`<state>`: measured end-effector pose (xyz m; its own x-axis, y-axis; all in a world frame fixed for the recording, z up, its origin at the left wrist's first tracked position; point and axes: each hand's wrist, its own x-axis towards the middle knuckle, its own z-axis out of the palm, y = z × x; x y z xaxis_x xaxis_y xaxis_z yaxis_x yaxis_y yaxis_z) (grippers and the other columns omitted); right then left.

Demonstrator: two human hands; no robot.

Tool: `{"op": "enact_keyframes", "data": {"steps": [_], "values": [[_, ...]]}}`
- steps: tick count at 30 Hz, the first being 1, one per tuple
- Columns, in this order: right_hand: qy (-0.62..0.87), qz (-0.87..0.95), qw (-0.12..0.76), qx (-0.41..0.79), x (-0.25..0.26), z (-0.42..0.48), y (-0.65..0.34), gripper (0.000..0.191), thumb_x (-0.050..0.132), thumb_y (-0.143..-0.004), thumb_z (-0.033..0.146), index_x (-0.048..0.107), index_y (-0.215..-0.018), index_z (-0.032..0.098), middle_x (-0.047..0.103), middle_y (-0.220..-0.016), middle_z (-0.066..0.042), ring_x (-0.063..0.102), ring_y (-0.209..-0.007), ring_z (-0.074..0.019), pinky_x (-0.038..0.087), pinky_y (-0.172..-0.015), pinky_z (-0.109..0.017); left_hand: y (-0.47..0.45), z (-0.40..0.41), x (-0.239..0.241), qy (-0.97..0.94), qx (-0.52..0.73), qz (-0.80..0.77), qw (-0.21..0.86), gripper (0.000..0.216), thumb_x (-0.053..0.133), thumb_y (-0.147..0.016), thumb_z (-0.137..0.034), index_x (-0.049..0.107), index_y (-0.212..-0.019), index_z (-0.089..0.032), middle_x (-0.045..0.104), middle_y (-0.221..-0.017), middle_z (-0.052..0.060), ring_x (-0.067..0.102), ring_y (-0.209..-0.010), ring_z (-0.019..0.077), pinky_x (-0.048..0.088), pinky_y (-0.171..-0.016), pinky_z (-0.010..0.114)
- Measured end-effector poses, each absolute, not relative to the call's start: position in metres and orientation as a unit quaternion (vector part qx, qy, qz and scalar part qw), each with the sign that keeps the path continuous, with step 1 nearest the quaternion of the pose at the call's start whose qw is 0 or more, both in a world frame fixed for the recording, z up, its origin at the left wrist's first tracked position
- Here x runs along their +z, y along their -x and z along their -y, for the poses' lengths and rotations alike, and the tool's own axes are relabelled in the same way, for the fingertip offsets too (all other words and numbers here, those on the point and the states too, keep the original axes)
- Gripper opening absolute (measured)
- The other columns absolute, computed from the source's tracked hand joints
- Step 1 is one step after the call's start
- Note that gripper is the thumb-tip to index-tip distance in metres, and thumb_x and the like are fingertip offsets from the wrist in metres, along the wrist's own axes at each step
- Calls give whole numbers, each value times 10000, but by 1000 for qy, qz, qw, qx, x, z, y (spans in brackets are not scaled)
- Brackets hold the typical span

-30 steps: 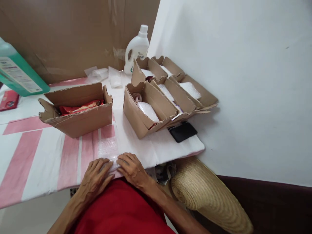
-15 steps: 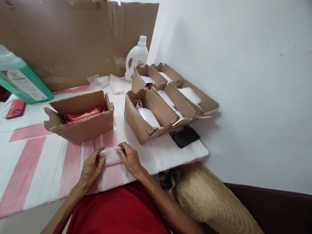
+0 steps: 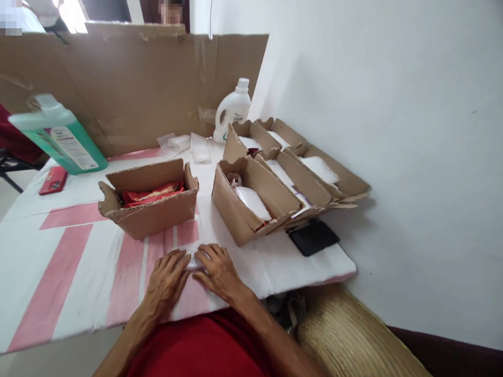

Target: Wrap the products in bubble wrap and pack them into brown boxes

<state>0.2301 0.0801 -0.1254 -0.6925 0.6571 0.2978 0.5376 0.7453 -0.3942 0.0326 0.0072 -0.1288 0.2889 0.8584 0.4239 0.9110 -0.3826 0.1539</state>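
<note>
A small bubble-wrap bundle (image 3: 193, 260) lies at the table's front edge, mostly covered by my two hands. My left hand (image 3: 168, 275) curls over its left end, fingers bent onto the wrap. From the other side my right hand (image 3: 217, 269) grips the right end, with its thumb nearest me. Whatever is inside the wrap cannot be made out. Just beyond my hands stands an open cardboard box (image 3: 157, 212) with a red packet (image 3: 151, 193) in it. To the right, another cardboard box (image 3: 239, 209) holds a bubble-wrapped item (image 3: 252, 203).
More cardboard boxes (image 3: 314, 183) with wrapped items stand against the wall. A black phone (image 3: 313, 237) lies beside them. Behind are a white jug (image 3: 232, 112), clear plastic pieces (image 3: 200, 149), a green liquid bottle (image 3: 73, 141) and a red phone-like object (image 3: 53, 180). A cardboard panel (image 3: 149, 89) borders the back.
My hands have drawn closer together and now cover most of the bubble-wrap bundle. The camera view has shifted, so the table things appear lower and further right.
</note>
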Motion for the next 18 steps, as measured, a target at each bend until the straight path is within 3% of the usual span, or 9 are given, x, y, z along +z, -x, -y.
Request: {"op": "enact_keyframes", "data": {"steps": [2, 5, 10, 12, 15, 18], "values": [[319, 923, 190, 100, -122, -80, -230, 45, 663, -943, 191, 645, -984, 192, 698, -1003, -84, 604, -914, -239, 471, -765, -354, -27, -11, -119, 821, -233, 517, 71, 341, 452, -950, -112, 619, -1240, -173, 745, -1132, 105, 683, -1021, 238, 531, -845, 366], [275, 936, 210, 65, -83, -86, -229, 161, 543, -996, 121, 621, -879, 198, 651, -849, -42, 571, -760, -191, 437, -667, -315, -19, -17, -76, 835, -248, 483, 89, 367, 403, -955, -61, 625, -1211, -202, 762, -1014, 49, 693, -873, 172, 523, -774, 297], [204, 924, 320, -46, 44, -121, -212, 262, 395, -1063, 155, 643, -998, 212, 636, -977, -63, 576, -891, -200, 462, -772, -327, 3, -43, 41, 818, -274, 465, 200, 415, 479, -962, -81, 557, -1344, -222, 680, -1251, 93, 607, -1197, 232, 470, -985, 382], [200, 913, 344, -91, 78, -149, -193, 289, 380, -1067, 148, 654, -999, 209, 624, -1041, -72, 582, -975, -208, 469, -795, -323, 20, -65, 74, 779, -275, 492, 274, 347, 508, -974, -158, 608, -1292, -254, 642, -1292, 107, 579, -1216, 288, 460, -971, 441], [153, 939, 282, -120, 95, -195, -157, 243, 450, -1053, 153, 674, -961, 173, 642, -1011, -82, 598, -939, -208, 475, -740, -304, 52, -104, 91, 755, -238, 530, 305, 260, 480, -996, -276, 696, -1139, -264, 665, -1085, 93, 613, -993, 277, 480, -832, 412], [90, 971, 177, -137, 88, -230, -127, 185, 521, -1023, 130, 691, -955, 158, 684, -1025, -80, 630, -907, -195, 481, -710, -289, 80, -133, 83, 782, -149, 570, 206, 262, 440, -987, -254, 692, -1051, -229, 652, -949, 67, 618, -810, 219, 476, -718, 339]]}}
